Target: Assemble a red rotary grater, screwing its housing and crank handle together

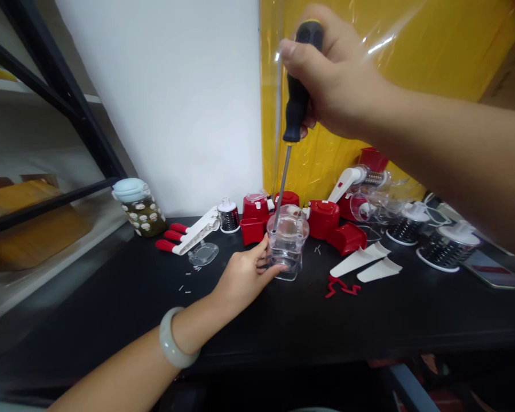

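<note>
My right hand (330, 74) is wrapped round the black handle of a screwdriver (298, 97), held upright with its long shaft pointing down. The shaft's tip reaches the upper left part of a clear plastic housing (288, 246). Whether the tip sits in a screw is too small to tell. My left hand (251, 266) grips that housing from its left side, thumb across the front, and steadies it on the black table (257, 326). Behind the housing stand red plastic parts (255, 220). A clear flat cover (203, 253) lies to the left, near several small screws (184, 289).
White handles with red grips (189, 232) and a grater drum (229, 216) lie left. To the right are a red part (347, 237), white handle shells (360, 258), small red pieces (343, 286), larger drums (448, 246) and a phone (498, 272). A lidded jar (139, 209) stands far left.
</note>
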### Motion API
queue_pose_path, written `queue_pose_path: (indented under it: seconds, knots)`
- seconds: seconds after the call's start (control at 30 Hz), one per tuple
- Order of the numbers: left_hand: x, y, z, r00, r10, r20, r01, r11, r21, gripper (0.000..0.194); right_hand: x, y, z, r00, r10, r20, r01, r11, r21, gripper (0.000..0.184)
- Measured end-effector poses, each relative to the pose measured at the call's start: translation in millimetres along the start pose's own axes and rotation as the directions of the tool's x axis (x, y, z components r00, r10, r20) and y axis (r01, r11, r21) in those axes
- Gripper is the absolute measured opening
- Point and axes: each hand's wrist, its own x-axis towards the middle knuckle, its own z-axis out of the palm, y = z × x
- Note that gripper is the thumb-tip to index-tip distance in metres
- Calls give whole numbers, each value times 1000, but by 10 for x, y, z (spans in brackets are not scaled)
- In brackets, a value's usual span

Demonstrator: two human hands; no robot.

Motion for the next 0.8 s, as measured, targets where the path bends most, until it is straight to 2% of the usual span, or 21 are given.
queue_pose_path:
  seconds: [0.53,0.67,0.8]
  knots:
    - [-7,-14,8,999,26,-21,-26,1000,8,58,19,-44,49,1000,11,3,-11,1000,-5,19]
    - [-5,2,3,1000,16,-10,-16,1000,16,55,-11,-93,63,1000,21,-4,-21,995,-102,14]
    - [-5,4,-4,1000,17,-1,-17,1000,24,52,-5,-149,28,996,-23,88,42,976,-215,12]
